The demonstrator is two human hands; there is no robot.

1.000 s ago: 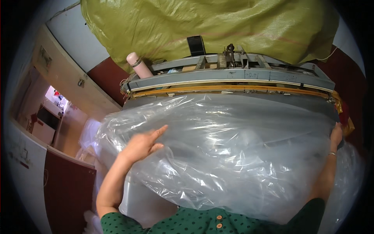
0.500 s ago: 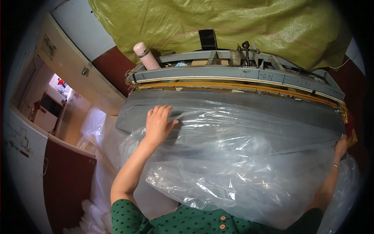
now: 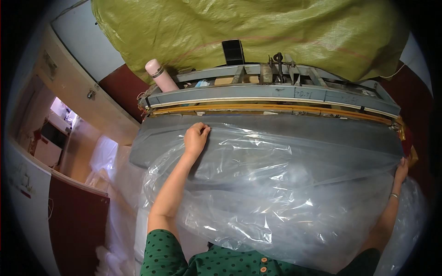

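Note:
A large sheet of clear plastic film lies crumpled and shiny over a dark grey work surface, draping toward my body. Near the left part of its far edge, my left hand is closed, thumb against bent fingers, pinching the film's edge. My right hand is at the right end of the surface. Its fingers are closed on the corner of the film, and a bracelet circles that wrist. Between the two hands the film's far edge runs slightly slanted.
Behind the surface stands a long grey metal frame with an orange-yellow strip. On it are a pink bottle, a black phone and a metal clamp. A yellow-green woven sheet hangs behind. More film piles at left beside an open door.
My left hand has gone from spread fingers to a pinch on the film edge, shifting slightly right. The right hand keeps its grip. The view has shifted a little.

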